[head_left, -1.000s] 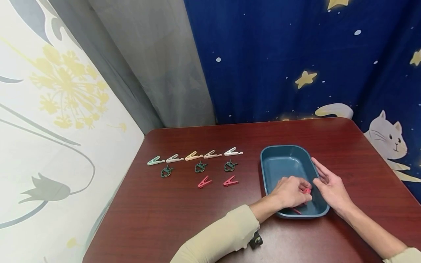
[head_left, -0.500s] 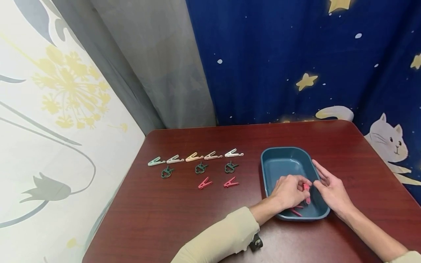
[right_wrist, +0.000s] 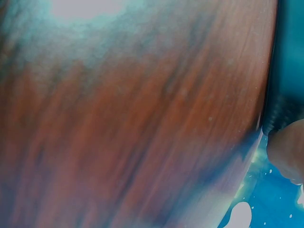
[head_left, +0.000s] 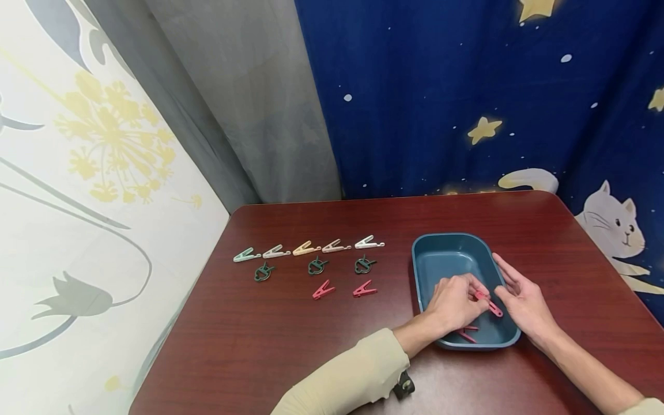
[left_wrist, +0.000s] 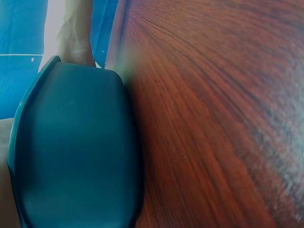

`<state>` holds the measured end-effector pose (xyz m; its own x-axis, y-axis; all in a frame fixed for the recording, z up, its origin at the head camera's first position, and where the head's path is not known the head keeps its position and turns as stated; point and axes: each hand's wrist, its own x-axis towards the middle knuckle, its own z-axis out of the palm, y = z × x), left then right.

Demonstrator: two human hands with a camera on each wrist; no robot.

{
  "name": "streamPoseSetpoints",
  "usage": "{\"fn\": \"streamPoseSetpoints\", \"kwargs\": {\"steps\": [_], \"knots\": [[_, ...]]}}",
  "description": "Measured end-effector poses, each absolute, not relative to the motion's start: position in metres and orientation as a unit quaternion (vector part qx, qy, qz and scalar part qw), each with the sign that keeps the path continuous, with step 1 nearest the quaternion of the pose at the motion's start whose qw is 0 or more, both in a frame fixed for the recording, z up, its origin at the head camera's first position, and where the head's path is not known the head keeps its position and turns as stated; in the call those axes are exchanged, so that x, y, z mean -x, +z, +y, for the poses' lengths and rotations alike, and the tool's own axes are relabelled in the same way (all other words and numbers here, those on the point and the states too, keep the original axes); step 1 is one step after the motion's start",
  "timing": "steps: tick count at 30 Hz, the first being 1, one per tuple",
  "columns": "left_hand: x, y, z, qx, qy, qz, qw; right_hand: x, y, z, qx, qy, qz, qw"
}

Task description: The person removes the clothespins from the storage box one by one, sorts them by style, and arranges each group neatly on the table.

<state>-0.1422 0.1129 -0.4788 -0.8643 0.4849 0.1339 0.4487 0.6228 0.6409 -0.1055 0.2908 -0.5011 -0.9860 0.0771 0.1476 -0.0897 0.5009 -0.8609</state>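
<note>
A blue rectangular tub [head_left: 427,239] stands on the table's right part. My left hand [head_left: 456,302] reaches down into it and pinches a pink clothespin [head_left: 490,304] between thumb and fingers. Under that hand, more pink clothespins [head_left: 468,333] lie on the tub's floor, partly hidden. My right hand [head_left: 526,300] holds the tub's right wall, its thumb over the rim and its fingers along the outside. The left wrist view has the tub's outer wall [left_wrist: 80,142] close up. In the right wrist view, only part of the right hand [right_wrist: 287,152] shows beside the tub.
Left of the tub, several pale clips [head_left: 306,248] form a back row. Before them lie three dark green clips [head_left: 317,266], then two pink clothespins [head_left: 365,289]. The dark red table [head_left: 249,340] meets a patterned wall on the left and curtains [head_left: 415,115] behind.
The pink clothespin in my left fingers has turned from pointing down to pointing toward the lower right, and more of it shows. The right hand keeps its place on the tub.
</note>
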Motion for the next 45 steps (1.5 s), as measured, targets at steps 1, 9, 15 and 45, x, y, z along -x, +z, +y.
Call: {"fn": "streamPoseSetpoints", "kwargs": {"steps": [1, 9, 15, 45], "knots": [[0.143, -0.479, 0.113, -0.258, 0.347, 0.901, 0.023, 0.106, -0.501, 0.291, -0.005, 0.501, -0.861, 0.086], [0.141, -0.478, 0.112, -0.262, 0.324, 0.909, -0.003, 0.107, -0.504, 0.29, -0.004, 0.5, -0.862, 0.085], [0.135, -0.477, 0.112, -0.304, 0.256, 0.917, -0.025, 0.105, -0.503, 0.291, -0.005, 0.495, -0.865, 0.081], [0.175, -0.444, 0.031, -0.28, 0.433, 0.856, -0.036, 0.103, -0.501, 0.289, 0.007, 0.482, -0.872, 0.081]]}}
